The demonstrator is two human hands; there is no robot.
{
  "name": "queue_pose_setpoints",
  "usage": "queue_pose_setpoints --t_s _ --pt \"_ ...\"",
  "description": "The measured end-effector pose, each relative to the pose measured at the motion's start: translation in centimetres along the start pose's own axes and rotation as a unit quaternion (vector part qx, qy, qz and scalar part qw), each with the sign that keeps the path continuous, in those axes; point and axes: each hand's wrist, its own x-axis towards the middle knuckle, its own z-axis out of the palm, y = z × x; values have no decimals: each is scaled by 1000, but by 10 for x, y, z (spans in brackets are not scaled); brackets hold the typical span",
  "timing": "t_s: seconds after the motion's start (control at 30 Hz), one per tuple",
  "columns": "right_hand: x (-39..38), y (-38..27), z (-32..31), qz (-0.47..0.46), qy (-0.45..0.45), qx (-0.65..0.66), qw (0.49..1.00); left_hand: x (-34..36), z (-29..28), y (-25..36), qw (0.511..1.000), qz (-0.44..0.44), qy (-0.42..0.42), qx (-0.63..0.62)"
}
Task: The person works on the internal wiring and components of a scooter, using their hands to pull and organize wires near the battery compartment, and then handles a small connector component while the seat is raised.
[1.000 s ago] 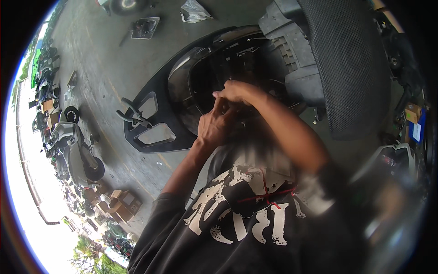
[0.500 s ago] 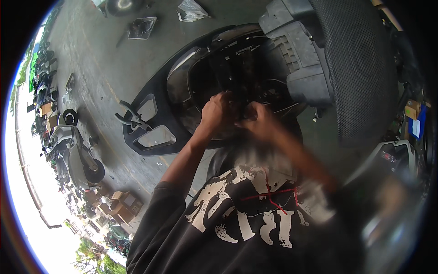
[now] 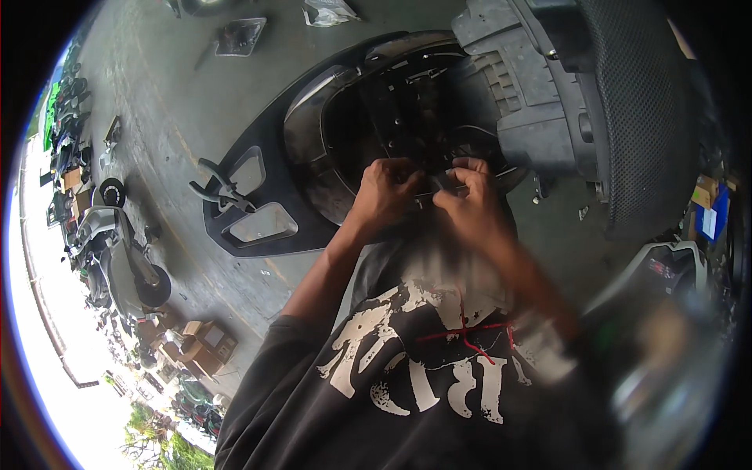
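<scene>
Both hands are at the dark open cavity of a scooter (image 3: 313, 145), beneath its raised seat (image 3: 642, 117). My left hand (image 3: 384, 192) is curled at the near edge of the cavity, thumb and fingers pinched together. Just to its right, my right hand (image 3: 474, 200) is closed in a similar pinch. A small dark piece seems to lie between the two sets of fingertips, too dark to make out. A thin cable (image 3: 501, 176) curves beside the right hand. Pliers (image 3: 221, 188) with dark handles rest on the scooter's black rear rack (image 3: 215, 231).
On the floor beyond the scooter are a dark tray (image 3: 240, 37) and a clear plastic bag (image 3: 329, 12). Another scooter (image 3: 117, 251) and cardboard boxes (image 3: 207, 345) are at left. A pale body panel (image 3: 674, 262) and a blue box (image 3: 713, 215) are at right.
The right hand has shifted up and right, its fingers now raised and bent at the tips. My left hand keeps its place at the cavity edge. The view has tilted slightly.
</scene>
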Motion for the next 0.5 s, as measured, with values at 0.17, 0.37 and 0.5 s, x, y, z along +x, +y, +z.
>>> queue_pose_setpoints --t_s 0.17,0.37,0.5 --pt "60 -10 -22 111 -222 178 952 -13 -3 10 983 138 43 109" --pt "107 13 29 320 -402 394 762 -25 -9 16 947 182 48 259" --pt "118 39 47 321 -496 274 759 -23 -7 16 932 217 78 278"
